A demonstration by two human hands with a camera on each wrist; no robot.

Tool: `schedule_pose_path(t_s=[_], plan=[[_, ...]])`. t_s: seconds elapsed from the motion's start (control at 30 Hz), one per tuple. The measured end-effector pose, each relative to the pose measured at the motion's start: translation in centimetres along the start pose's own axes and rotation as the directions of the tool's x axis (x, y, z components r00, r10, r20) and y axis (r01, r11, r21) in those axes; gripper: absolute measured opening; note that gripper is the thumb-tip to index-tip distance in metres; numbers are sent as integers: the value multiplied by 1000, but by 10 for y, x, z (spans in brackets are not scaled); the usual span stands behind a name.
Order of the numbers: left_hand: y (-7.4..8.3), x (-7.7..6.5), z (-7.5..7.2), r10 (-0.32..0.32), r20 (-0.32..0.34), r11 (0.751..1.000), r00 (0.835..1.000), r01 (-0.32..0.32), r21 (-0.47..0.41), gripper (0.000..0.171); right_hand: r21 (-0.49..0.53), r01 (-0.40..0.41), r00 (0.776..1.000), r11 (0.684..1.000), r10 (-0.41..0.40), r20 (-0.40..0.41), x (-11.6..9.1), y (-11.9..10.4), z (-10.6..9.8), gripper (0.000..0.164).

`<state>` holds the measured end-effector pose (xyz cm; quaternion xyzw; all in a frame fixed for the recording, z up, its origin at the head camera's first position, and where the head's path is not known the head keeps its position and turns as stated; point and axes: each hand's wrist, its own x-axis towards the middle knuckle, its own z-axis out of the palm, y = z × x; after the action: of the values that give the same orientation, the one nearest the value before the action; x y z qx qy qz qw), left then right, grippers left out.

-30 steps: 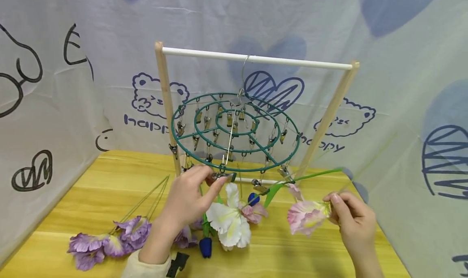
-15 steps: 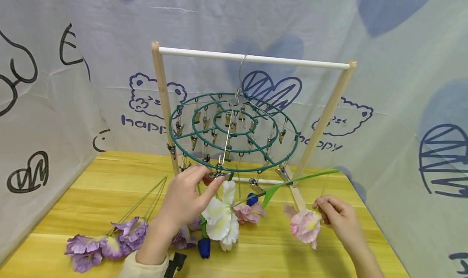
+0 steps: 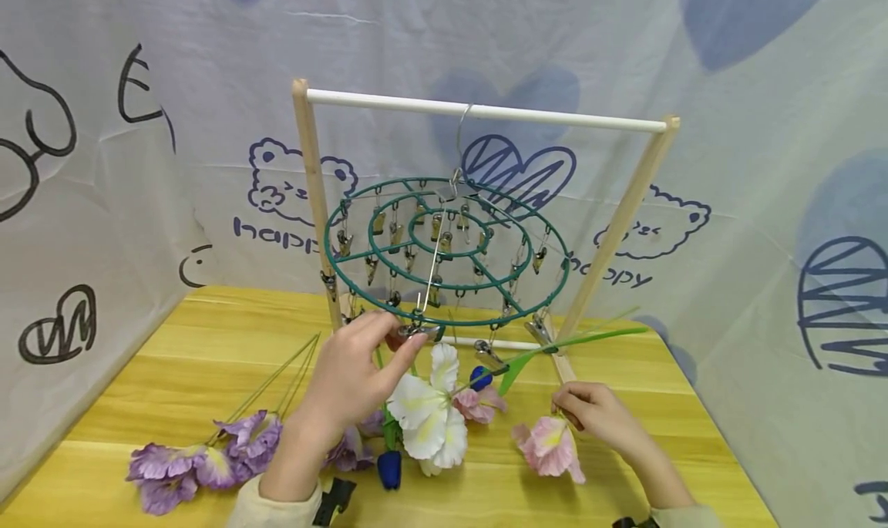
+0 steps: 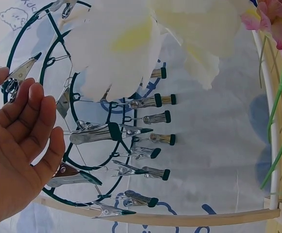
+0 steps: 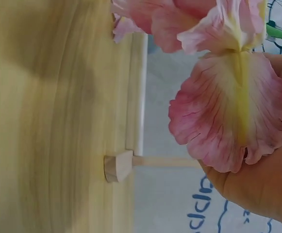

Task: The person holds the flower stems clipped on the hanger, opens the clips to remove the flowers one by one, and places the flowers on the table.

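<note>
My left hand (image 3: 354, 378) pinches a metal clip (image 4: 22, 73) at the front rim of the round green clip hanger (image 3: 444, 321). In the left wrist view the thumb and a finger press its two sides, while the other fingers curl loosely. My right hand (image 3: 600, 416) holds a pink artificial flower (image 3: 551, 447) just by its bloom, to the right of the white flower (image 3: 428, 420). Petals of the pink flower (image 5: 228, 111) hide the fingertips in the right wrist view. The white flower's stem runs up right past another clip (image 3: 489, 357).
A wooden stand with a white bar (image 3: 486, 112) carries the hanger. Purple flowers (image 3: 208, 462) lie on the left of the yellow table (image 3: 139, 381). A blue tulip (image 3: 390, 470) and another pink flower (image 3: 479, 405) are beside the white one.
My right hand has moved left with the pink flower, bringing it closer to the white flower. The left hand has stayed on the clip.
</note>
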<state>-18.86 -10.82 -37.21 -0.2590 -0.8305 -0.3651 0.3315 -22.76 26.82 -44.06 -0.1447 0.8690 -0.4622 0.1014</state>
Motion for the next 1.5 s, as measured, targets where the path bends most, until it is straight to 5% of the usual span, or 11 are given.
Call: schedule_pose_path(t_s=[0.23,0.63,1.07,1.33,1.5], plan=[[1,0,-1,-1,7,1000,1000,1,5,21,-107,24,994,994,-12,111,22,2,13,31],[1,2,-2,18,6,1000,1000,-18,-23,17,-270,74,991,960,-40,130,53,8,41,29],[0,1,-2,1,24,1000,1000,0,-14,18,-421,41,999,906,-28,37,65,12,59,20],[0,0,-1,-2,54,1000,999,3,-18,31,-427,-4,999,904,-11,-34,63,12,62,23],[0,0,0,17,50,1000,999,-16,-17,38,-414,-6,985,910,-67,-161,56,8,59,19]])
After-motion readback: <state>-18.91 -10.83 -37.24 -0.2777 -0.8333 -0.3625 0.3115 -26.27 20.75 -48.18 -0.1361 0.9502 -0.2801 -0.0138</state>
